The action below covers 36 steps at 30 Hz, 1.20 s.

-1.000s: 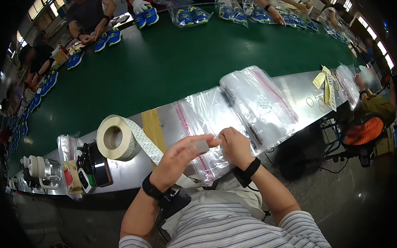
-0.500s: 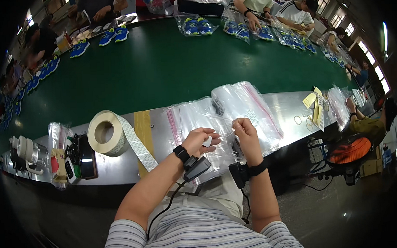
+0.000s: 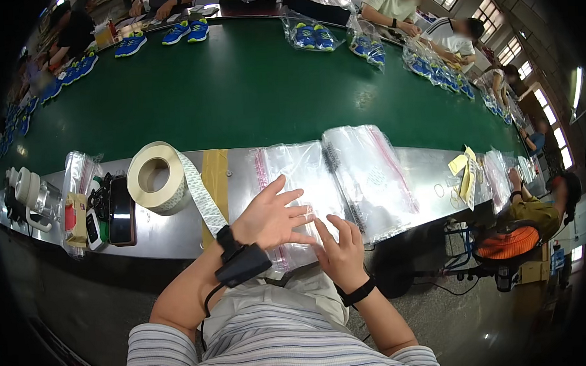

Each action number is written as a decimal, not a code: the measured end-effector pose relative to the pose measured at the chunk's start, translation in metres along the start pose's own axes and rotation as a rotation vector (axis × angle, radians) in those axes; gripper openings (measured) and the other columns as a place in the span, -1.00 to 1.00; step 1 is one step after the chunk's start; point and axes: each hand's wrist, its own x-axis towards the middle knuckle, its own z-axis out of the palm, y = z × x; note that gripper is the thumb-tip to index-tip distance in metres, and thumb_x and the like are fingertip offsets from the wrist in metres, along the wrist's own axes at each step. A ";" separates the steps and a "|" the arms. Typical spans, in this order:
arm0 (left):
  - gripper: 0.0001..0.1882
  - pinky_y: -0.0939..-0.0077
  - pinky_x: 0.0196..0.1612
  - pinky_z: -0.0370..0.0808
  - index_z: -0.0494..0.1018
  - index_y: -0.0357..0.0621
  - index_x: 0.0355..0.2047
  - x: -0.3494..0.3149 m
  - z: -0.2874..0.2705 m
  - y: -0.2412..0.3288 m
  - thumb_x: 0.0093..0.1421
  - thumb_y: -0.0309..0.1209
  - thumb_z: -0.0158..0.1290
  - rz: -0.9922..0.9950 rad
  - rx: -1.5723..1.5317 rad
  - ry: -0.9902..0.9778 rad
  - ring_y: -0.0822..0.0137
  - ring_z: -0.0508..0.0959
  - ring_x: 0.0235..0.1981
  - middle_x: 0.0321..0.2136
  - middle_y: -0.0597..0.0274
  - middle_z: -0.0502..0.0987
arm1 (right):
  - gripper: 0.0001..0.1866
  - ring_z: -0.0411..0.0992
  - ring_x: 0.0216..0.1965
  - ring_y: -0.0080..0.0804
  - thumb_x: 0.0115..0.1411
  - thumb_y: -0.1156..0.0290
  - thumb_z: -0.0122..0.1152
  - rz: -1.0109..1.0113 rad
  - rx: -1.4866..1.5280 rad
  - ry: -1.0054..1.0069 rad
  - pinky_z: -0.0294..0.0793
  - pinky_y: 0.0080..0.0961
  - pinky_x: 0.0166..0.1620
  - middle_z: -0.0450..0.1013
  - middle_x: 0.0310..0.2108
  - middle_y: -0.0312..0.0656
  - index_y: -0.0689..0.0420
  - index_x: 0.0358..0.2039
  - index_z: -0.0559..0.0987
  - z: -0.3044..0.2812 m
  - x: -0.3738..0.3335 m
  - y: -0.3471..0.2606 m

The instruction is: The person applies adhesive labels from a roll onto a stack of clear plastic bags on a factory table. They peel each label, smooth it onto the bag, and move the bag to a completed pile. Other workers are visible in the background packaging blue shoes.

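Observation:
My left hand (image 3: 275, 213) is over the left stack of clear zip bags (image 3: 295, 166), its fingers spread and nothing seen in it. Just right of it and a little nearer to me is my right hand (image 3: 342, 251), fingers apart and partly bent, also holding nothing that I can see. Its fingertips come close to the left hand's lower fingers; whether they touch, I cannot tell. A second stack of clear zip bags (image 3: 374, 179) with a pink seal strip lies to the right. Left of the hands stands a large roll of labels (image 3: 137, 183), its loose strip (image 3: 202, 197) trailing toward my left wrist.
A green conveyor belt (image 3: 236, 87) runs beyond the metal ledge. Blue shoes (image 3: 130, 45) and bagged shoes (image 3: 313, 37) line its far side, where co-workers sit. On the ledge are a phone (image 3: 121, 213), a jug (image 3: 42, 197) and yellow card strips (image 3: 466, 175). A fan (image 3: 508, 240) stands at right.
Both hands have come nearer to me, and the right has let go of the clear film it was pinching. The white label in the left hand no longer shows. Far-side shoes appear shifted.

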 end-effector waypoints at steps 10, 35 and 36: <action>-0.70 0.16 0.02 0.46 0.34 -0.19 -0.07 0.025 -0.027 -0.006 0.33 -0.26 -0.19 0.268 0.028 0.280 0.12 0.46 0.01 -0.01 0.00 0.43 | -0.69 0.52 -0.43 -0.36 0.35 0.25 -0.20 1.041 1.492 0.124 0.52 -0.52 -0.36 0.49 -0.34 -0.12 0.22 -0.18 0.43 -0.015 0.034 0.075; -0.78 0.25 -0.04 0.36 0.46 -0.13 -0.33 0.037 0.116 -0.057 -0.04 -0.53 0.17 0.993 1.737 -0.442 0.10 0.43 -0.10 -0.20 0.16 0.44 | -0.86 0.12 -0.58 -0.71 0.30 0.39 -0.07 0.768 2.287 0.480 0.13 -0.78 -0.59 0.26 -0.48 -0.37 0.17 -0.22 0.42 -0.080 0.027 0.092; -0.74 0.24 0.00 0.33 0.44 -0.12 -0.31 0.037 0.119 -0.058 -0.05 -0.51 0.19 0.871 1.623 -0.387 0.09 0.40 -0.08 -0.18 0.16 0.42 | -0.85 0.13 -0.58 -0.71 0.31 0.39 -0.09 0.775 2.379 0.417 0.12 -0.79 -0.59 0.26 -0.48 -0.37 0.17 -0.22 0.41 -0.079 0.028 0.092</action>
